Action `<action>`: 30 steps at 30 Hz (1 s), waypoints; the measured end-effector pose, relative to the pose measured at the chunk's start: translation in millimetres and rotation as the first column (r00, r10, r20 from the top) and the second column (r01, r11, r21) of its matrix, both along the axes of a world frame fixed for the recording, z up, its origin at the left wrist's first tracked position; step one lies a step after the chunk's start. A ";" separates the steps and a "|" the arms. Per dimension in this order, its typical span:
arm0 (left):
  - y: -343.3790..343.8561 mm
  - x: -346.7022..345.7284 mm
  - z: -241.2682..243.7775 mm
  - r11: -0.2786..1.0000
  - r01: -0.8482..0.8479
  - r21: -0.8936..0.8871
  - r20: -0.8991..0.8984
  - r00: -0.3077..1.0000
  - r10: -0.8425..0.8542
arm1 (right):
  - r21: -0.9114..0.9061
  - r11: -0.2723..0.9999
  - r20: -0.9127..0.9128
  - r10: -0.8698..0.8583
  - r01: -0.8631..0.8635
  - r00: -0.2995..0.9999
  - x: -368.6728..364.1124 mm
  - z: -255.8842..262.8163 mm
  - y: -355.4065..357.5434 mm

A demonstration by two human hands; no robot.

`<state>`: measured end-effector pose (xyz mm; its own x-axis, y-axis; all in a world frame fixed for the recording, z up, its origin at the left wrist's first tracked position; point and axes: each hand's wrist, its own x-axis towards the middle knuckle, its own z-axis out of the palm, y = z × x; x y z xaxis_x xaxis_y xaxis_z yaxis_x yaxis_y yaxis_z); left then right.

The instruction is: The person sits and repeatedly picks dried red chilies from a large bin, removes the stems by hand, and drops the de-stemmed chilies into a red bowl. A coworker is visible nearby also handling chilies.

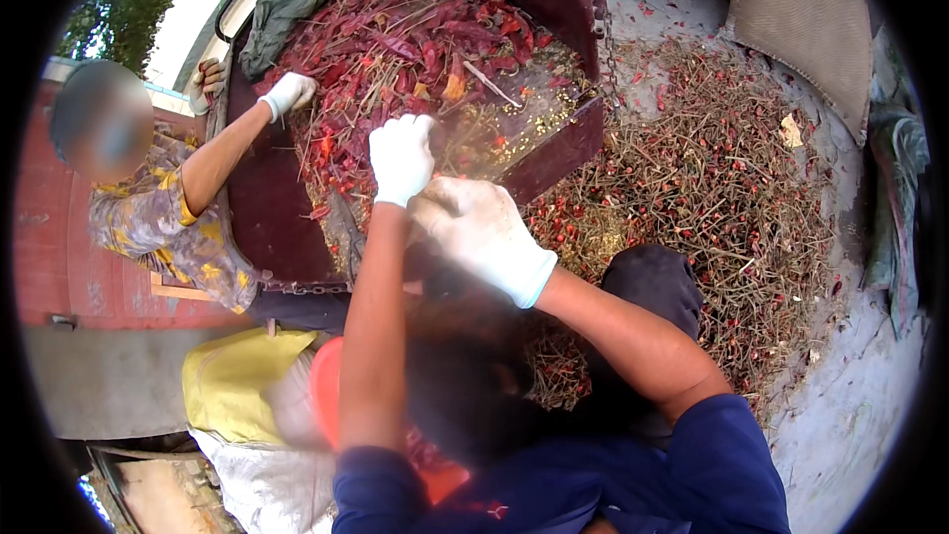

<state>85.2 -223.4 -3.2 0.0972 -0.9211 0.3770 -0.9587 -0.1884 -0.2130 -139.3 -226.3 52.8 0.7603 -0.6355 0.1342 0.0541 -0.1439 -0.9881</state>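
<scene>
Both of my hands wear white gloves. My left hand (402, 159) is over the front edge of a dark red metal bin or cart bed, its fingers curled; whether anything is inside them cannot be told. Close beside it, nearer to me, my right hand (478, 233) has bent fingers, and its glove is stained brown; its fingertips are blurred and its grip is hidden. Beyond my hands lies a heap of dried red chili peppers (400, 44) mixed with stalks. Loose yellow seeds (545, 122) cover the bed at the heap's right.
A co-worker (170, 215) in white gloves reaches into the heap from the left. Discarded stems (712, 200) pile on the concrete floor at right. A red basin (326, 386) and a yellow sack (237, 386) are at lower left. A woven mat (804, 22) hangs at upper right.
</scene>
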 end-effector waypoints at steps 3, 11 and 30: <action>23.7 -4.3 -3.7 0.993 -0.032 -0.115 -0.073 0.997 0.024 | -0.065 0.997 -0.059 0.036 -0.039 0.998 -1.0 -3.4 2.0; 45.8 -34.1 11.5 0.922 -0.235 -0.308 -0.306 0.942 0.138 | -0.019 0.996 -0.091 0.089 -0.091 0.992 3.3 -10.1 9.1; 29.8 -38.1 6.1 0.906 -0.305 -0.292 -0.268 0.936 0.229 | -0.032 0.998 -0.098 0.052 -0.055 0.994 5.8 -16.7 -1.2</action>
